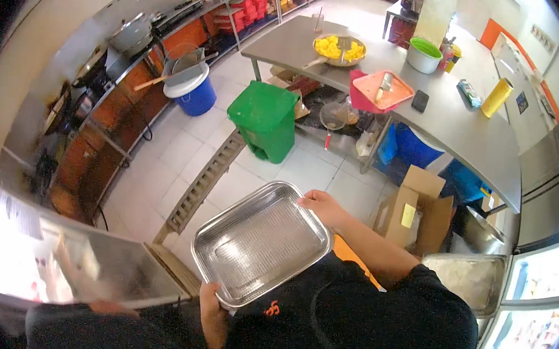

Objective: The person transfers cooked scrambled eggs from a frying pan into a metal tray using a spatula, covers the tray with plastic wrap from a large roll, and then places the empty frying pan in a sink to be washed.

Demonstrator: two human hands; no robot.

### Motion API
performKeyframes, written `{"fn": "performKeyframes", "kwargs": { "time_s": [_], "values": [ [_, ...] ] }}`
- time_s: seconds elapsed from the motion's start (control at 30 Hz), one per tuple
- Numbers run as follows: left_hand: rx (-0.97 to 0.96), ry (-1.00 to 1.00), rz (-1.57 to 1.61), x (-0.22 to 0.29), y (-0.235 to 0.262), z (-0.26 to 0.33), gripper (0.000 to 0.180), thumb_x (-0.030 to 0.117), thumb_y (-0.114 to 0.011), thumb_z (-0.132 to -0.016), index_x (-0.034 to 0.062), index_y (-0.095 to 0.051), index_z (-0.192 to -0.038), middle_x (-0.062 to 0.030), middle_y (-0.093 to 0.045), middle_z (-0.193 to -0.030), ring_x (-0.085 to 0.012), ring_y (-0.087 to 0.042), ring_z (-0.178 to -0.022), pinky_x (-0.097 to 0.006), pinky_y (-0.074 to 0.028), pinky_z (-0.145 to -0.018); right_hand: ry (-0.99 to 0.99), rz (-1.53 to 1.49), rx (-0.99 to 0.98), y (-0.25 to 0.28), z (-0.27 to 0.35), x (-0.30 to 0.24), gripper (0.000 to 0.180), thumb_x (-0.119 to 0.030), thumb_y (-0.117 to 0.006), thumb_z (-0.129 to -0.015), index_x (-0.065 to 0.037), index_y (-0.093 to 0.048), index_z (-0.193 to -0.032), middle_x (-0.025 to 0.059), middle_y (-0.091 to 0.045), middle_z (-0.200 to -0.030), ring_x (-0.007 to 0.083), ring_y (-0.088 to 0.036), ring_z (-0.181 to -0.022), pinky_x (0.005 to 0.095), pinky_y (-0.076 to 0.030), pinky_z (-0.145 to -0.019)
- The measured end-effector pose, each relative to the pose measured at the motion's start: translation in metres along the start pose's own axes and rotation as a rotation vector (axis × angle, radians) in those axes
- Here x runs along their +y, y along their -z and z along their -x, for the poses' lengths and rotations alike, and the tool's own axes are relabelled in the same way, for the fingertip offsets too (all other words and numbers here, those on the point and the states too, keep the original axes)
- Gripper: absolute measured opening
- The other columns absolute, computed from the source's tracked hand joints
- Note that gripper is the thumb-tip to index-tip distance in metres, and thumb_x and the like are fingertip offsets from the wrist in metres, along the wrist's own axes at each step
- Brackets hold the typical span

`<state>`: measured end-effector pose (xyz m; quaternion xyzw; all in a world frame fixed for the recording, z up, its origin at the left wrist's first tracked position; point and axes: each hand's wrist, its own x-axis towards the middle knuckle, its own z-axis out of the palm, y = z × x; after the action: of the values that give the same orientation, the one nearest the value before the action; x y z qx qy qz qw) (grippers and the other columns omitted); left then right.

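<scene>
A shiny rectangular metal baking pan (263, 240) is held tilted in front of my body, over the floor. Its ribbed bottom shows with nothing lying on it. My right hand (320, 205) grips the far right corner of its rim, fingers closed on the edge. At the near left corner my left hand (211, 297) is closed on the rim, with part of its fingers hidden by the pan.
Ahead stand a green bin (264, 120) and a long steel table (288, 44) bearing a pan of yellow pieces (332, 48), a pink tray (369, 85) and a bowl (424, 56). An open carton (393, 216) sits right. A floor grate (201, 184) runs left of me.
</scene>
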<state>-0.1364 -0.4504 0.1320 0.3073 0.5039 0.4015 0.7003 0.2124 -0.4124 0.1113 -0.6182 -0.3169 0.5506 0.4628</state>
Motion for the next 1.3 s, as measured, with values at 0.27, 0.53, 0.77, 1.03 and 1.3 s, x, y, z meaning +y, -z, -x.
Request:
{"fn": "performKeyframes", "kwargs": {
  "time_s": [0.27, 0.53, 0.77, 1.03, 1.3],
  "values": [
    [0.038, 0.064, 0.014, 0.061, -0.089, -0.181, 0.053, 0.014, -0.044, -0.071, -0.0057, -0.040, -0.120, -0.0176, -0.054, -0.109, -0.0316, -0.057, -0.098, -0.040, -0.051, -0.080, 0.181, -0.226, -0.150, 0.071, -0.170, -0.061, 0.035, -0.026, -0.061, -0.086, 0.002, -0.053, -0.106, 0.0066, -0.060, -0.093, 0.0122, -0.055, -0.082, 0.0276, -0.046, -0.072],
    [0.022, 0.070, -0.049, 0.121, -0.171, -0.358, 0.057, 0.019, -0.043, -0.071, -0.0042, -0.040, -0.123, -0.0181, -0.050, -0.116, -0.0322, -0.052, -0.106, -0.044, -0.045, -0.090, 0.108, -0.350, -0.062, 0.153, -0.340, -0.137, 0.036, -0.039, -0.058, -0.084, -0.012, -0.054, -0.107, -0.0005, -0.054, -0.093, 0.0104, -0.050, -0.081, 0.0271, -0.042, -0.067],
    [-0.638, -0.229, -0.013, 0.124, -0.226, -0.587, 0.049, 0.016, -0.047, -0.073, -0.0003, -0.043, -0.120, -0.0143, -0.052, -0.113, -0.0285, -0.053, -0.105, -0.040, -0.045, -0.091, -0.061, -0.481, 0.265, 0.219, -0.501, -0.159, 0.031, -0.040, -0.060, -0.082, -0.017, -0.052, -0.101, -0.0010, -0.049, -0.088, 0.0132, -0.047, -0.073, 0.0301, -0.039, -0.066],
    [-0.446, -0.174, -0.111, 0.114, -0.374, -0.794, 0.054, 0.005, -0.043, -0.070, 0.0001, -0.038, -0.123, -0.0131, -0.049, -0.114, -0.0268, -0.050, -0.106, -0.040, -0.042, -0.093, -0.126, -0.926, 0.523, 0.231, -0.578, -0.147, 0.022, -0.019, -0.055, -0.086, -0.007, -0.047, -0.103, 0.0080, -0.053, -0.080, 0.0220, -0.055, -0.067, 0.0403, -0.048, -0.055],
    [-0.477, 0.064, 0.337, 0.052, -0.432, -0.846, 0.057, 0.003, -0.042, -0.071, 0.0020, -0.033, -0.127, -0.0148, -0.043, -0.123, -0.0284, -0.047, -0.110, -0.041, -0.041, -0.095, -0.213, -0.593, 0.731, 0.287, -0.520, -0.117, 0.011, -0.014, -0.055, -0.083, -0.005, -0.051, -0.087, 0.0054, -0.051, -0.066, 0.0160, -0.050, -0.050, 0.0308, -0.044, -0.045]
  ]
}}
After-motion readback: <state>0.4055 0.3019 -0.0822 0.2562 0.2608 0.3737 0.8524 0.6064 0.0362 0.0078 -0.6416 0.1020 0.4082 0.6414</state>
